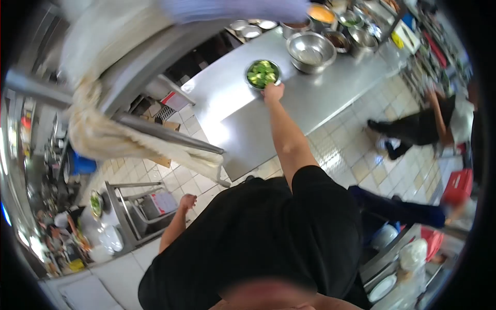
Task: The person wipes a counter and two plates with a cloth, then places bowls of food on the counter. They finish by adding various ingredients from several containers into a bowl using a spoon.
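Observation:
A round metal bowl of chopped green vegetables [262,73] stands on the steel counter [237,119]. My right hand [274,92] reaches across the counter, its fingers closed on the near rim of this bowl. My left hand [188,201] hangs low at my left side, beside a steel frame with a sink [150,206]. Its fingers look curled, and whether they hold anything is too small to tell. Right of the bowl of greens sits a wide, shiny metal bowl [311,51].
Several pots and bowls, one with orange contents [321,14], crowd the counter's far right end. A steel rail with a draped cloth [98,129] crosses the left. Another person [439,121] is on the tiled floor at right. A red container [458,187] is at far right.

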### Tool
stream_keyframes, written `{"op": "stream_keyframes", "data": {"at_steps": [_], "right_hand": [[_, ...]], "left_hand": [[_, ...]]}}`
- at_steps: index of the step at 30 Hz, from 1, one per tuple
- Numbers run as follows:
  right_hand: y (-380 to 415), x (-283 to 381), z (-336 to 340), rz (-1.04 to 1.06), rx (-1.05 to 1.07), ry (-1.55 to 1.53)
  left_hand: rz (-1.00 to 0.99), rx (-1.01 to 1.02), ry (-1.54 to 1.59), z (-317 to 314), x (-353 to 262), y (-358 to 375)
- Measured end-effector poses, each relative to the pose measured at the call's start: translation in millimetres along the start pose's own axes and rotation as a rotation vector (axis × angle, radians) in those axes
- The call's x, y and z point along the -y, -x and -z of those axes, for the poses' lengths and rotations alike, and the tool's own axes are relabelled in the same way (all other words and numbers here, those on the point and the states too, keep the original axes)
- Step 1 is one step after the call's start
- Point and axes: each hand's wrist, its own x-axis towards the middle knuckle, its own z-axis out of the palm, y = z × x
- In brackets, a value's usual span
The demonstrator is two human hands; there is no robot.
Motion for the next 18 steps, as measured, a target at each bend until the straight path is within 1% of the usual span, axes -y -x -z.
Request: {"op": "stream_keyframes", "data": {"at_steps": [1,3,4,5,7,8,10,12,13,14,15,16,17,18], "right_hand": [[-27,-34,-4,0.082,-0.021,0.003],[-3,-11,5,-0.079,0.024,-0.08],[3,2,10,-0.096,0.089,-0.139],[-4,-3,8,-0.084,0.122,-0.296],[-12,-10,13,-0.175,0.208,-0.236],[0,3,25,-0.16,0.267,-0.09],[20,23,57,-0.185,0.289,0.019],[20,15,92,-0.098,0.429,0.081],[17,8,108,-0.052,0.508,0.114],[17,-1,124,-0.071,0.525,0.144],[16,-7,141,-0.088,0.543,0.175],[17,-5,158,-0.029,0.546,0.294],[19,-2,175,0.034,0.549,0.408],[24,6,191,0.157,0.552,0.489]], "left_hand": [[-0.051,-0.014,-0.036,2,2,11],[-0.113,0.011,-0.11,-6,5,31],[-0.132,0.039,-0.147,-11,3,39],[-0.125,0.086,-0.181,-16,-3,39],[-0.165,0.102,-0.096,-22,-18,45],[-0.184,0.111,-0.053,-25,-25,48],[-0.002,-0.037,0.379,-43,-81,71],[-0.417,-0.148,0.321,-24,-70,43],[-0.38,-0.181,0.502,-20,-89,50],[-0.339,-0.22,0.685,-15,-121,71],[-0.43,-0.295,0.701,-23,-160,107],[-0.522,-0.37,0.715,-32,-194,140],[-0.563,-0.399,0.707,-29,-210,154],[-0.606,-0.427,0.701,-25,-222,164]]}}
